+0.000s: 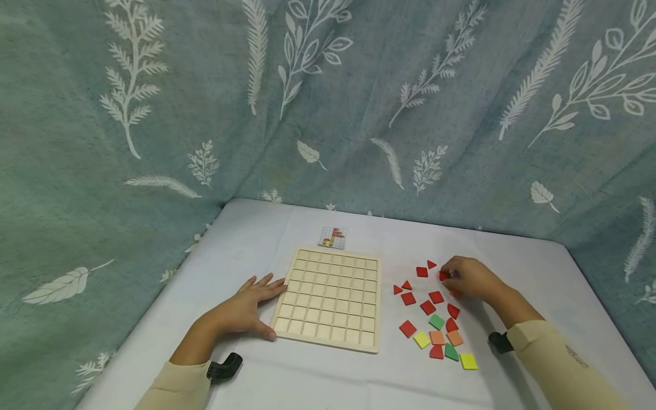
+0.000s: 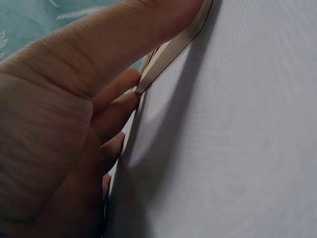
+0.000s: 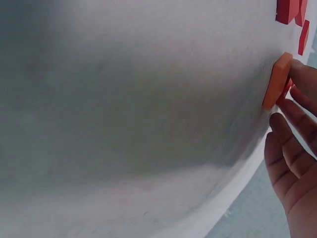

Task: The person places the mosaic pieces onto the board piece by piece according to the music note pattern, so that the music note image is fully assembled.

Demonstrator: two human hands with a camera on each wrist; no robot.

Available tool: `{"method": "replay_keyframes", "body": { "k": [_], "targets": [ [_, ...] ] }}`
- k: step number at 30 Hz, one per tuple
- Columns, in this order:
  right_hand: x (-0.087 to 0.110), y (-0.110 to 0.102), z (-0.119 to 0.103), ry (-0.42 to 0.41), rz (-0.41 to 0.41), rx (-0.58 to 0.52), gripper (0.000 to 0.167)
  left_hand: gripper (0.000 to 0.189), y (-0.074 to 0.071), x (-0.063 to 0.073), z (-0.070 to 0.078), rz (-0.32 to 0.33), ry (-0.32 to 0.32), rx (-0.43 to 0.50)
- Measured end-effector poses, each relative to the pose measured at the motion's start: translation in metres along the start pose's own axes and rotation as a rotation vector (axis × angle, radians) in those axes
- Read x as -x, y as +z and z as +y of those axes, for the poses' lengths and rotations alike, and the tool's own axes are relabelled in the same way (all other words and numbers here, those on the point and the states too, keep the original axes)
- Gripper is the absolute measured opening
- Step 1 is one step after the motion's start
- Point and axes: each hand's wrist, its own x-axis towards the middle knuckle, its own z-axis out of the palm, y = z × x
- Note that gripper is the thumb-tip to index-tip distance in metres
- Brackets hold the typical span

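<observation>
A pale wooden grid board [image 1: 328,299] lies on the white table. Against its left side rests my left hand [image 1: 243,308], fingers spread and thumb at the near corner; the left wrist view shows this thumb [image 2: 129,29] along the board's edge [image 2: 171,54]. Over at the tile group, my right hand [image 1: 474,278] pinches a red tile [image 1: 443,275] between thumb and fingers. An orange tile [image 3: 278,82] lies right beside those fingers in the right wrist view and partly hides the red one. Fingertip contact is partly covered.
Several red tiles [image 1: 427,307], with green [image 1: 437,322], yellow [image 1: 468,361] and orange tiles [image 1: 437,337], lie scattered right of the board. Behind the board is a small pattern card [image 1: 332,238]. A patterned green curtain [image 1: 328,114] hangs behind the table [image 1: 307,378].
</observation>
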Motion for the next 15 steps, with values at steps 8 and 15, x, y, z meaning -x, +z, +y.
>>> {"method": "replay_keyframes", "body": {
  "k": [8,15],
  "targets": [
    [-0.008,-0.004,-0.009,0.015,-0.049,-0.005,0.032,0.121,-0.003,0.002,0.004,0.010,0.011,-0.001],
    [-0.013,-0.006,-0.009,0.106,-0.134,-0.074,0.036,0.121,-0.001,0.002,0.000,0.023,0.018,-0.006]
  ]
}}
